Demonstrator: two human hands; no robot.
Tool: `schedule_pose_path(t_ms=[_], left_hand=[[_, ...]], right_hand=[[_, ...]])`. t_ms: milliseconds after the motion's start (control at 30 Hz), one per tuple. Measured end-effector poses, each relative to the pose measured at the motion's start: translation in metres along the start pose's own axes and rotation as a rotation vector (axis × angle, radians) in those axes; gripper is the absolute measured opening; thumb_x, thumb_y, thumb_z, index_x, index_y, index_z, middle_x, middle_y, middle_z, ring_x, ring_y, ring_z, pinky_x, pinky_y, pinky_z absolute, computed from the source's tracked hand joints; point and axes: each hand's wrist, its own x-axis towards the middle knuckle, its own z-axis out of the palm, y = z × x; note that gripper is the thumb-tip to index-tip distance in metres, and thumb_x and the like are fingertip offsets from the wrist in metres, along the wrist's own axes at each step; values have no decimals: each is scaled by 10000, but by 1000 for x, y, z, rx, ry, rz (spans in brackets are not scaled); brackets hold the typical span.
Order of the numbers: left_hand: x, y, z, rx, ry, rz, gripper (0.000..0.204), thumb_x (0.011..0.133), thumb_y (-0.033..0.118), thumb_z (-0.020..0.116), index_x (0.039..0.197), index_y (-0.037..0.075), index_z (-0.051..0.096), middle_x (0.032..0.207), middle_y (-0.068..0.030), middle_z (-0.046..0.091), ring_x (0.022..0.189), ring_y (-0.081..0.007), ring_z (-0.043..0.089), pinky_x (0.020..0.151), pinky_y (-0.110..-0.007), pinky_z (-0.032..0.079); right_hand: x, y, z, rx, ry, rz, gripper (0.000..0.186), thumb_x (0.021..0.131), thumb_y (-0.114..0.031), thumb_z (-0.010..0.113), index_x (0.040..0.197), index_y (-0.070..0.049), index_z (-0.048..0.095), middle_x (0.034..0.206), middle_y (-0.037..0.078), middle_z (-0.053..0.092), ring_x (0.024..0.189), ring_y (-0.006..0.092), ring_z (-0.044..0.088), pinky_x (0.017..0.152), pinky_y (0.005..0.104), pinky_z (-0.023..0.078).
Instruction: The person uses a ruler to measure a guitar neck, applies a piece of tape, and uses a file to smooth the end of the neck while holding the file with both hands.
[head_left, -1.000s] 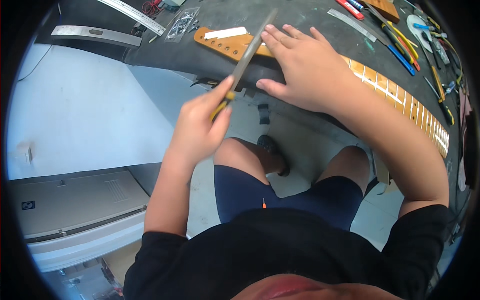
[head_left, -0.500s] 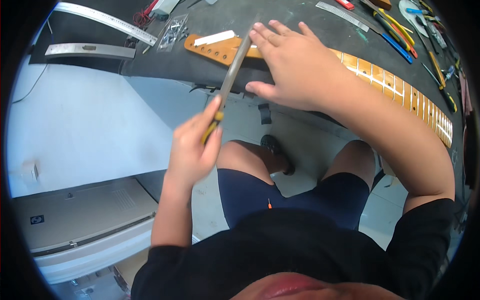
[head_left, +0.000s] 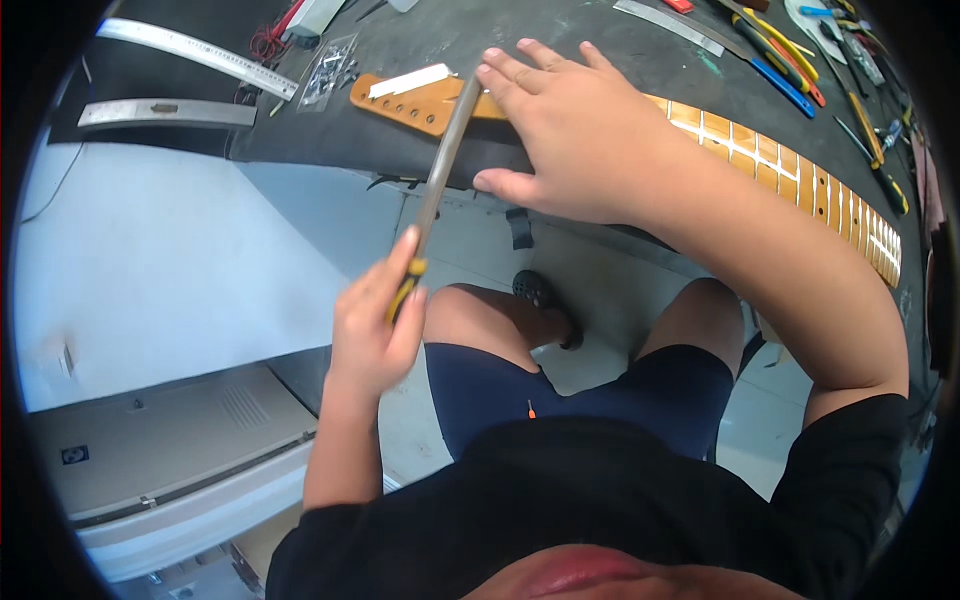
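My left hand (head_left: 370, 330) grips the yellow-and-black handle of a long flat metal file (head_left: 443, 160), which lies slanted across a wooden guitar neck (head_left: 780, 170). My right hand (head_left: 585, 135) is open over the neck, palm down, with fingertips at the file's far end and thumb stretched toward me. The headstock (head_left: 420, 115) points left and has a row of holes and a white strip (head_left: 408, 81) on it. The fretboard runs right under my forearm, with white strips along and across it; my hand hides part of it.
The dark workbench (head_left: 480, 30) holds a steel ruler (head_left: 665, 25), a long scale (head_left: 195, 50), a metal bar (head_left: 165, 113), bagged hardware (head_left: 325, 75) and several hand tools (head_left: 780, 65) at right. Below are my legs and a pale cabinet (head_left: 170, 280).
My left hand and the file have moved down toward me, the file's tip drawing back to my fingertips. My right hand stays on the neck. The whole view has shifted slightly.
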Motion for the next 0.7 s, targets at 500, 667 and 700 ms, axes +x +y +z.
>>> schedule_pose_path(t_ms=[500,667,700], left_hand=[[48,11,-2,-11,-22,-96,617,974,-79,675,1587,-15,635,1140,-194,808,890,-185,740,840,-322,576],[-2,14,-6,31,19,-12,610,974,-55,707,1577,18,650,1045,-182,784,810,-254,681,795,-351,559],[0,13,-8,33,25,-12,613,976,-60,702,1582,11,645,1031,-158,778,793,-213,652,775,-332,545]], right_hand=[[6,-8,-9,30,14,3,945,1023,-620,695,1661,48,499,1756,183,488,1636,390,443,1296,669,381],[3,-8,-3,37,-47,-20,941,1014,-604,709,1654,55,505,1750,196,491,1637,391,442,1295,674,380],[5,-6,-8,29,-25,-1,947,1017,-604,708,1658,59,496,1751,192,491,1637,389,442,1298,671,380]])
